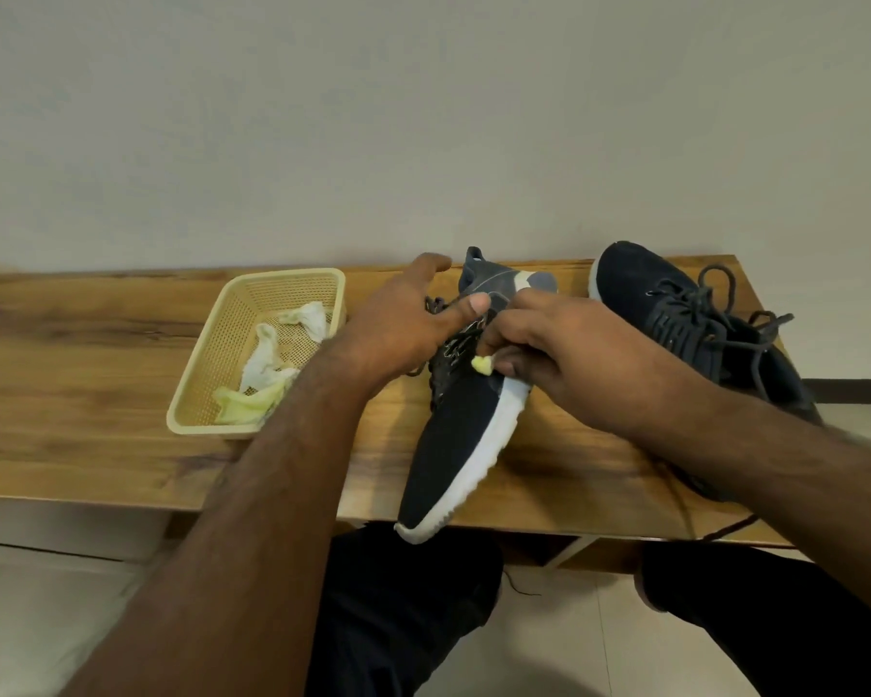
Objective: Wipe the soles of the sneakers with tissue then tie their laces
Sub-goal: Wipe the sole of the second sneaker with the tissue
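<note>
A dark sneaker (453, 440) with a white sole lies tilted on its side on the wooden table (96, 394), its toe over the near edge. My left hand (403, 324) holds its upper near the laces, thumb laid across. My right hand (564, 344) pinches a small yellowish tissue (483, 364) against the sneaker's side by the sole. A second dark sneaker (675, 314) stands upright at the right with its laces loose.
A beige plastic basket (192, 394) sits to the left on the table, holding crumpled white and yellowish tissues (272, 364). A plain wall rises behind the table. My knees in dark trousers are below the near edge.
</note>
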